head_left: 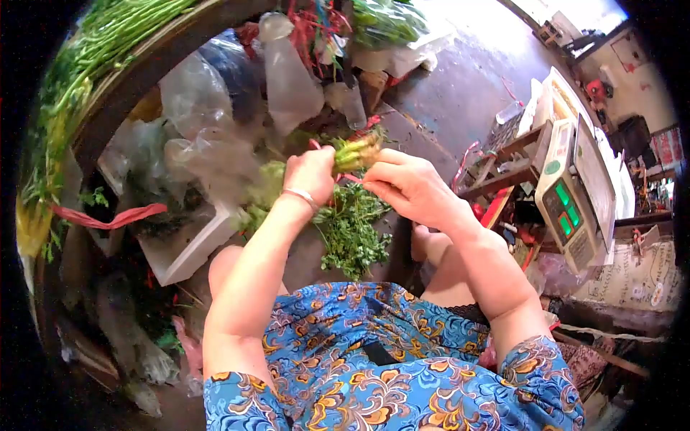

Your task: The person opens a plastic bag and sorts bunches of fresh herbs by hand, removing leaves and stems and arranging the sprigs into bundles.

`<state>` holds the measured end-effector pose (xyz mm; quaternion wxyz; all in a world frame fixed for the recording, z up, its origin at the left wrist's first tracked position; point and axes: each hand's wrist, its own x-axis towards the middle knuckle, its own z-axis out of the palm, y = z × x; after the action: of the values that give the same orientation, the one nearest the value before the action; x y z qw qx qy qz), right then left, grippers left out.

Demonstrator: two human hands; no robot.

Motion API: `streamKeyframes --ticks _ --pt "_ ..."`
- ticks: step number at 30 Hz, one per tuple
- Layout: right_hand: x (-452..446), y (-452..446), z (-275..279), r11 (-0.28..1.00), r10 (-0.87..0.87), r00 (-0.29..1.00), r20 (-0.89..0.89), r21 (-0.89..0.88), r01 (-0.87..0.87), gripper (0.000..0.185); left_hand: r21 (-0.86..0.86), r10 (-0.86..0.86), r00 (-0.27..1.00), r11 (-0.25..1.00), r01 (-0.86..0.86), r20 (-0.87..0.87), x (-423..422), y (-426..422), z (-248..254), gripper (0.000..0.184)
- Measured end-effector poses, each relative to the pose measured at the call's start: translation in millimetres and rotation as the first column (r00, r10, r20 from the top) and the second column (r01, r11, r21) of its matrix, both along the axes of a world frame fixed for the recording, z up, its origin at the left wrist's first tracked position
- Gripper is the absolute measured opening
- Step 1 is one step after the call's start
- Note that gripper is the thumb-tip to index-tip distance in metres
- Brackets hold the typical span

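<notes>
My left hand [310,174] is wrapped round a bunch of green stalks [353,153], whose pale root ends point right. Beside those ends, my right hand [404,183] has its thumb and fingers pinched together; whatever lies between them is too small to make out. A thin pinkish-red strip [350,177] shows at the bunch, between the two hands. Leafy green herbs [353,233] lie just below the hands, in front of my knees.
Clear plastic bags [291,79] hang ahead, near a white foam box [188,251] at the left. Long green stalks [122,36] rest on a ledge at the upper left. A scale [568,205] with green digits stands at the right.
</notes>
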<state>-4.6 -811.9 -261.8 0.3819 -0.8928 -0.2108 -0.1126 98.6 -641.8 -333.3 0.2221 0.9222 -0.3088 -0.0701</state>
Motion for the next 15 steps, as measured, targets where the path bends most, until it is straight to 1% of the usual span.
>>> streamKeyframes --ticks 1,2,3,4,5,6,7,8,9,10,11,12,13,14,15 --pt "-2.3 -5.3 -1.6 1.0 -0.017 1.0 -0.008 0.009 0.017 0.008 0.132 -0.061 0.995 0.99 0.05 0.083 -10.7 -10.5 -0.4 0.005" --pt "-0.8 -13.6 -2.9 0.997 -0.028 0.999 0.018 -0.07 0.029 0.01 0.266 -0.16 0.961 0.959 0.098 0.226 -20.0 -20.8 -15.2 0.002" --pt "1.8 -22.8 -4.3 0.988 -0.035 0.999 0.042 -0.151 0.041 0.012 0.309 -0.311 0.913 0.924 0.224 0.266 -30.3 -26.9 -17.8 0.005" --pt "4.7 -33.8 -9.6 0.992 -0.061 0.997 0.048 -0.109 0.066 0.011 0.202 -0.394 0.874 0.916 0.347 0.283 -40.0 -33.7 -16.2 0.005" --pt "4.5 -45.3 -10.9 0.988 -0.128 0.991 -0.038 -0.093 0.124 0.012 0.093 -0.468 0.827 0.881 0.463 0.311 -47.3 -38.7 -13.5 0.006" --pt "2.7 -53.8 -15.0 0.988 -0.137 0.975 -0.176 0.049 0.148 0.012 -0.176 -0.444 0.795 0.818 0.548 0.414 -51.1 -40.5 -13.1 0.01" --pt "1.8 -62.7 -22.7 0.965 -0.123 0.944 -0.306 0.185 0.185 0.013 -0.178 -0.448 0.792 0.814 0.553 0.414 -49.5 -39.4 -7.9 0.01" --pt "2.9 -73.9 -35.5 0.917 -0.04 0.881 -0.47 0.333 0.22 0.016 -0.349 -0.419 0.882 0.81 0.471 0.216 -44.9 -34.5 -0.8 0.012" --pt "2.6 -72.2 -39.1 0.919 -0.042 0.882 -0.47 0.328 0.219 0.016 -0.493 -0.395 0.919 0.799 0.345 0.002 -42.1 -31.3 6.4 0.024" --pt "2.1 -67.9 -44.2 0.798 0.066 0.845 -0.53 0.537 0.274 0.015 -0.639 -0.342 0.93 0.747 0.183 -0.133 -41.9 -30.0 11.3 0.028" --pt "0.9 -62.9 -49.7 0.624 0.187 0.809 -0.557 0.703 0.34 0.016 -0.669 -0.377 0.902 0.729 0.148 -0.212 -38.6 -28.7 18.8 0.023" --pt "-2.9 -51.4 -41.0 0.807 0.047 0.77 -0.636 0.479 0.346 0.018 -0.718 -0.379 0.852 0.696 0.004 -0.362 -37.2 -29.1 14.7 0.021" --pt "-2.0 -40.0 -46.5 0.736 0.129 0.773 -0.621 0.582 0.345 0.018 -0.736 -0.387 0.774 0.661 -0.145 -0.5 -35.6 -29.2 11.3 0.02" --pt "-2.9 -31.7 -48.2 0.739 0.068 0.76 -0.646 0.545 0.396 0.017 -0.707 -0.401 0.668 0.654 -0.27 -0.627 -30.8 -27.9 10.5 0.02" --pt "-3.6 -25.6 -48.2 0.739 0.008 0.744 -0.668 0.506 0.446 0.017 -0.642 -0.332 0.67 0.712 -0.283 -0.664 -25.4 -26.3 10.0 0.02"
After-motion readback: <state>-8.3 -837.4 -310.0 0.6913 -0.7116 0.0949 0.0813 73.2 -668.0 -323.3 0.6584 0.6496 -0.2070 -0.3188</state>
